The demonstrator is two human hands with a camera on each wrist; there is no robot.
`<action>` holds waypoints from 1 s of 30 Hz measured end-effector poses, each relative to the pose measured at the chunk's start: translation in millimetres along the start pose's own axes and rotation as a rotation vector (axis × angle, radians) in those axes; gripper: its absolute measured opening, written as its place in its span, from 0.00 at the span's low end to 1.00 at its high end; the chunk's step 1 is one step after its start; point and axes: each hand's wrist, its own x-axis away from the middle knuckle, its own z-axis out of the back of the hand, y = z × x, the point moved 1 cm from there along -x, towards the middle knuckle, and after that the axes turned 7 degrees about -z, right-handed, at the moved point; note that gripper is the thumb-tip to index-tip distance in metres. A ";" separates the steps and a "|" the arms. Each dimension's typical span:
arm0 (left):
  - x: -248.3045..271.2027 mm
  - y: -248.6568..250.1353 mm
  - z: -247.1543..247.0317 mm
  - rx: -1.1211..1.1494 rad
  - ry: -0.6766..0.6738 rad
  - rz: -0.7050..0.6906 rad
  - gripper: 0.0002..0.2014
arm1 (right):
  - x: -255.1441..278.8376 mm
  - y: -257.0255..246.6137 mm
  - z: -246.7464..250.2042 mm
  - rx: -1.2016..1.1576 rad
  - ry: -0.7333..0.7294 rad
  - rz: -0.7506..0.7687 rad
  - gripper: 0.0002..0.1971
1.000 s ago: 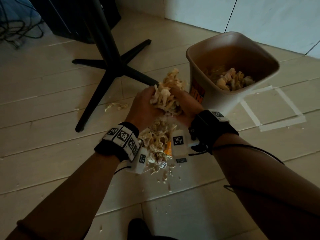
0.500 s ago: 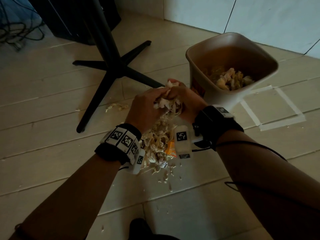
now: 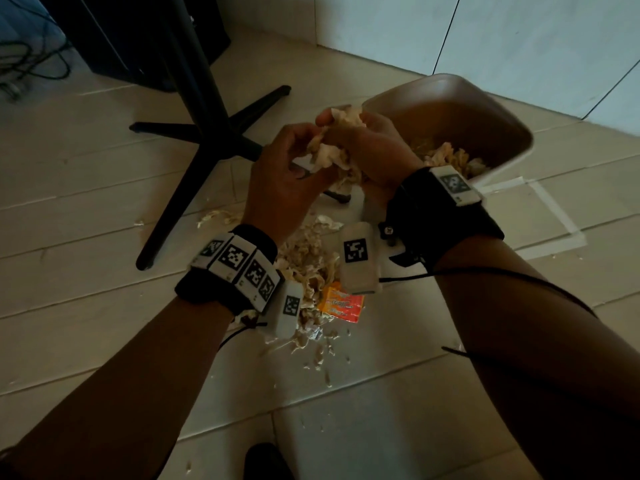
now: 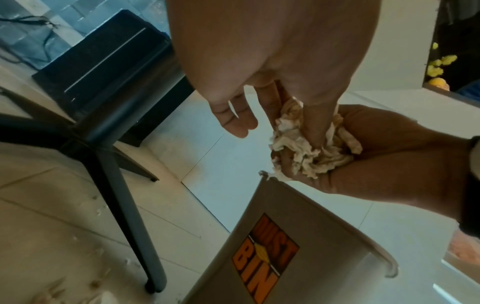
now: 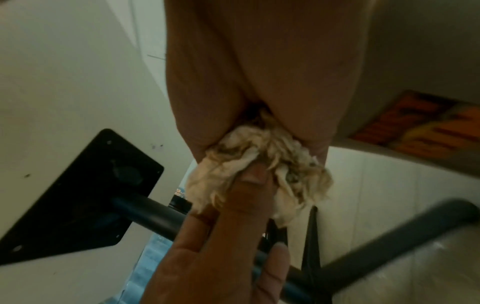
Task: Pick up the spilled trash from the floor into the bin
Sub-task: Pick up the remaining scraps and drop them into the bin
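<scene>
Between both hands I hold a clump of pale shredded trash (image 3: 332, 150), raised beside the left rim of the beige bin (image 3: 450, 79). My left hand (image 3: 287, 168) pinches it from the left, and in the left wrist view the thumb (image 4: 315, 123) digs into the clump (image 4: 306, 148). My right hand (image 3: 374, 154) cups it from the right, curled round it (image 5: 254, 164). The bin, labelled DUST BIN (image 4: 265, 255), holds similar shreds (image 3: 446, 157). A pile of shreds (image 3: 308, 265) and an orange wrapper (image 3: 341, 303) lie on the floor under my wrists.
A black table base (image 3: 207, 140) with spread legs stands left of the hands on the pale tiled floor. A black box (image 3: 138, 36) sits at the back left. White tape lines (image 3: 554, 216) mark the floor by the bin. A wall runs behind the bin.
Both hands closed on the clump, lifted it off the floor pile and carried it up and to the right, close to the bin's rim.
</scene>
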 end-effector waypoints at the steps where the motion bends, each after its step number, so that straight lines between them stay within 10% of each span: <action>1: -1.1 -0.9 -1.6 -0.013 -0.010 -0.003 0.22 | 1.5 -7.7 2.6 0.075 0.062 0.034 0.07; 12: 19.8 -47.2 2.0 -0.057 -0.101 0.232 0.13 | -45.3 -65.4 90.8 0.742 0.500 0.130 0.03; 22: 58.5 -90.9 -3.6 -0.417 -0.485 0.431 0.20 | -43.5 -15.0 95.2 1.252 0.177 -0.229 0.29; 30: 61.2 -125.0 5.3 -0.496 -0.558 0.533 0.20 | -29.0 -34.7 13.6 1.252 0.288 0.357 0.21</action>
